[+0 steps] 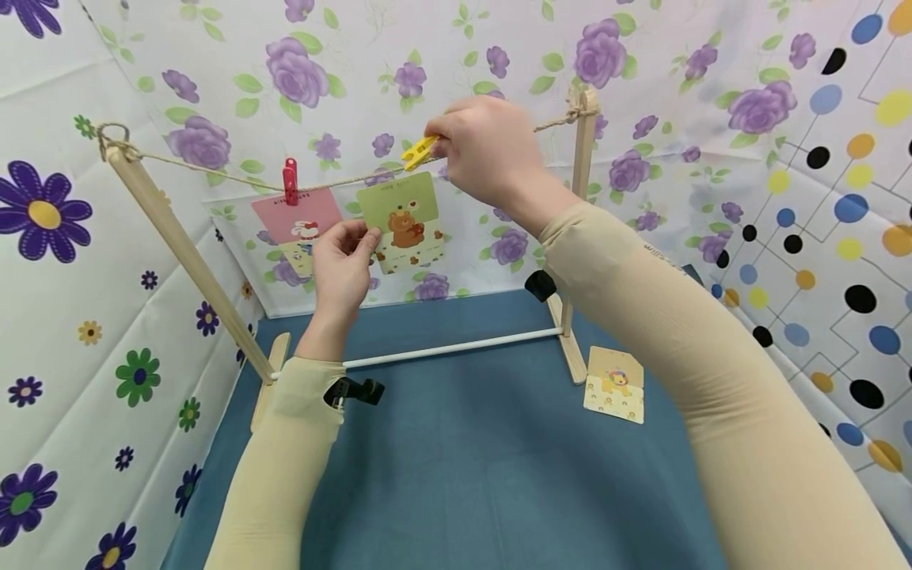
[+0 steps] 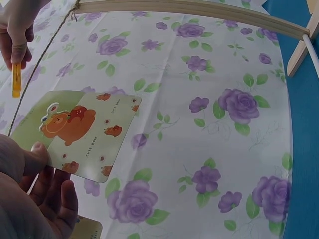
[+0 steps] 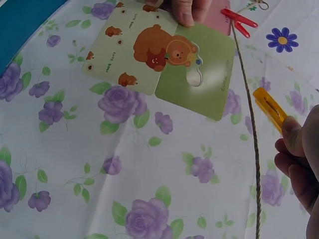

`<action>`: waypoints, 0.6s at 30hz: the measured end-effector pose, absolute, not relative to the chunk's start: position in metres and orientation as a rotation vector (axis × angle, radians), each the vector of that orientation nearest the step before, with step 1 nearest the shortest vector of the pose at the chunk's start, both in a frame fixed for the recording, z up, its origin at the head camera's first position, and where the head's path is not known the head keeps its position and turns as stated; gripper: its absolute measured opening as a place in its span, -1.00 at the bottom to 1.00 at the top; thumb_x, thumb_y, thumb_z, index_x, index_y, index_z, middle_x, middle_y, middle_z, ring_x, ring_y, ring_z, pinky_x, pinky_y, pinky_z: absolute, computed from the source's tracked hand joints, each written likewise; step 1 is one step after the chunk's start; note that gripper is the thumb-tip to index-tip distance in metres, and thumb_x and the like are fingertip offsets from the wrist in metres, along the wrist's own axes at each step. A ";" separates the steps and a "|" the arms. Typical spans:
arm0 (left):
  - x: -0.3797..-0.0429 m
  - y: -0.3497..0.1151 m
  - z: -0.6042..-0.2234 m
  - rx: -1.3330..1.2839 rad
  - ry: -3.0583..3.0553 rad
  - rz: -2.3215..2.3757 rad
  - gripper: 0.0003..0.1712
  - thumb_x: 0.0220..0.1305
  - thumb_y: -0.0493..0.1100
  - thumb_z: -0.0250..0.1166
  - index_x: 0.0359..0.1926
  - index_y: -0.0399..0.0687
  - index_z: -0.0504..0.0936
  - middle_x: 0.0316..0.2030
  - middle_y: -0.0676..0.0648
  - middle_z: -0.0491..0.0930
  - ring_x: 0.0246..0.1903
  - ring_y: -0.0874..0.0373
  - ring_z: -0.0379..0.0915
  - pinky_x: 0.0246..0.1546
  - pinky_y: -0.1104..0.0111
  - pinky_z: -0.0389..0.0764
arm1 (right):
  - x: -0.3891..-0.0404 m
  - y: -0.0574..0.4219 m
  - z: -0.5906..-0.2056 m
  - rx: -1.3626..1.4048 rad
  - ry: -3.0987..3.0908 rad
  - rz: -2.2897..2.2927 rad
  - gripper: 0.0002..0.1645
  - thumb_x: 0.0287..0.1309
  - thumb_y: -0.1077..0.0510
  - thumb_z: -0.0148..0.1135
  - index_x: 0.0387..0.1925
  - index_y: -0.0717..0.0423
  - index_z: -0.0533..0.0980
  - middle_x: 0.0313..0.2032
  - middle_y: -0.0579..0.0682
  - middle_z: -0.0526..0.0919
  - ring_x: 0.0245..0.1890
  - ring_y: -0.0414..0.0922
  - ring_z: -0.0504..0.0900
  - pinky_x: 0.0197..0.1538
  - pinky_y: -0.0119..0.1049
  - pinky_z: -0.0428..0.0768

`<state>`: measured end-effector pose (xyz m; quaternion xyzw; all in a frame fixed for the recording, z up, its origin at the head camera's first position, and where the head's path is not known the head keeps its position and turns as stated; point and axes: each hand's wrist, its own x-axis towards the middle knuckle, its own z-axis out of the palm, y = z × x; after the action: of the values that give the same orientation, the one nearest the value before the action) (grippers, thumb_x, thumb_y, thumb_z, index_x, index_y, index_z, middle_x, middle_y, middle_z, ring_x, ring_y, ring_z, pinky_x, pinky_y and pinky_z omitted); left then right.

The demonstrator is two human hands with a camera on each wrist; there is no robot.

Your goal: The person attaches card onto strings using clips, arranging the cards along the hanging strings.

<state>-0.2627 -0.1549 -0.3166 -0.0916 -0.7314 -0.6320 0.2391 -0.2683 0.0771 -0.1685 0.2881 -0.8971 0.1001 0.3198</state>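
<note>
The bear card (image 1: 406,224) juts right from the left grip (image 1: 342,261) pinching its left edge, below the yellow clothespin (image 1: 419,153) the right grip (image 1: 492,149) holds near the rope (image 3: 257,169), open air under both grips above the blue table (image 1: 456,467).

1. Bright yellow on the peg (image 1: 419,152), right beside the tan twine (image 3: 256,159)!
2. Just below the twine, the bear card (image 1: 403,226) flashes green above, pale cream beneath, with brown bears.
3. Red clip (image 1: 290,182) on the twine, and there's pink on its card (image 1: 309,214)!
4. Behind the twine, white backdrop (image 1: 427,24), purple roses, green leaves.
5. Far below the twine, plain blue tablecloth (image 1: 442,459).
6. Right of the twine, a white sheet (image 1: 819,261) pops with blue, black, orange and yellow dots!
</note>
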 end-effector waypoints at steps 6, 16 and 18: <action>-0.263 -0.155 -0.316 -0.257 -1.983 -1.740 -0.73 0.55 -0.23 0.34 0.04 -0.42 0.69 -0.25 0.04 0.62 -0.26 0.18 0.52 -0.21 0.24 0.57 | -0.268 0.065 -0.163 0.762 -2.419 0.234 -0.71 0.54 0.22 0.24 0.13 0.07 0.77 0.04 0.01 0.81 0.09 0.00 0.73 0.18 -0.14 0.65; -0.262 -0.155 -0.318 -0.247 -1.972 -1.723 -0.71 0.53 -0.20 0.37 0.04 -0.41 0.71 -0.24 0.01 0.62 -0.27 0.17 0.51 -0.23 0.36 0.55 | -0.270 0.051 -0.156 0.742 -2.518 0.138 -0.73 0.53 0.19 0.27 0.11 0.04 0.78 0.00 0.01 0.80 0.06 0.02 0.72 0.14 -0.12 0.67; -0.262 -0.156 -0.318 -0.235 -1.968 -1.716 -0.71 0.53 -0.21 0.37 0.03 -0.42 0.71 -0.25 0.01 0.62 -0.27 0.17 0.51 -0.23 0.38 0.55 | -0.271 0.049 -0.156 0.747 -2.526 0.117 -0.73 0.52 0.20 0.27 0.10 0.04 0.78 -0.01 0.01 0.80 0.05 0.02 0.72 0.13 -0.11 0.67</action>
<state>-0.2618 -0.1557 -0.3179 -0.0867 -0.7255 -0.6326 0.2570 -0.2712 0.0489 -0.1564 0.2743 -0.9277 0.0430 0.2497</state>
